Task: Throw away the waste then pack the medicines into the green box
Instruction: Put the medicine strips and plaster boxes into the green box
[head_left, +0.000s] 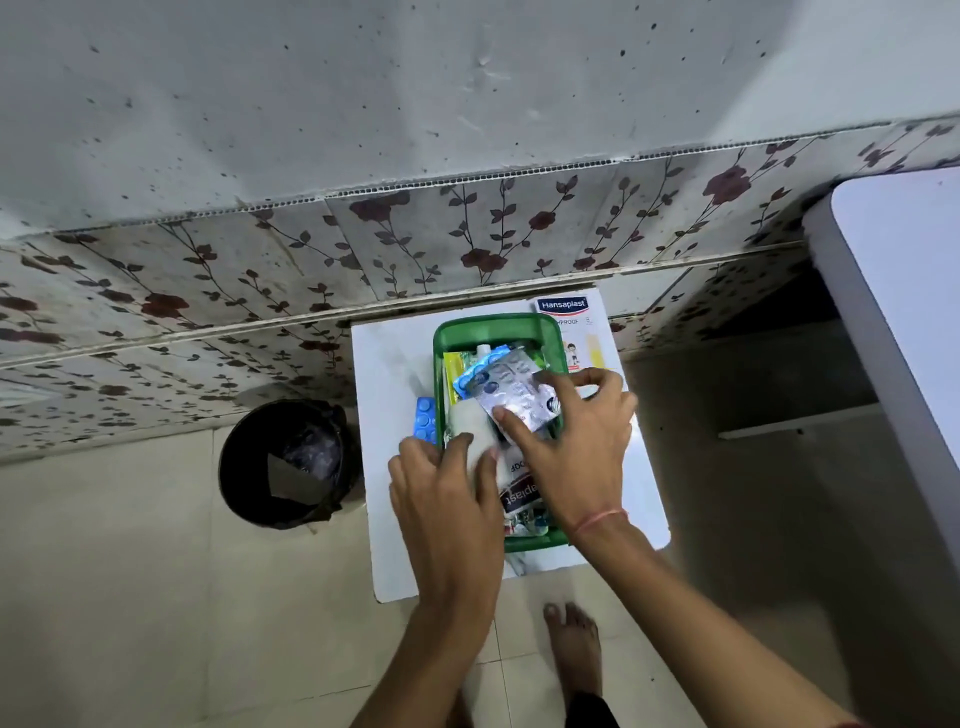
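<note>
A green box (493, 332) stands on a small white table (387, 364), filled with several medicine packs. My right hand (576, 447) pinches a silver blister strip (511, 392) over the box. Under it lies a blue blister strip (467, 376). My left hand (447, 483) grips a white roll (472, 423) at the box's left rim. A Hansaplast pack (519, 493) lies inside near the front. Another blue blister pack (423, 418) rests on the table just left of the box.
A black waste bin (288, 462) with a dark liner stands on the floor left of the table. A Hansaplast plaster box (571, 322) sits behind the green box. A white surface (904, 291) juts in at the right. My bare foot (574, 649) is below the table.
</note>
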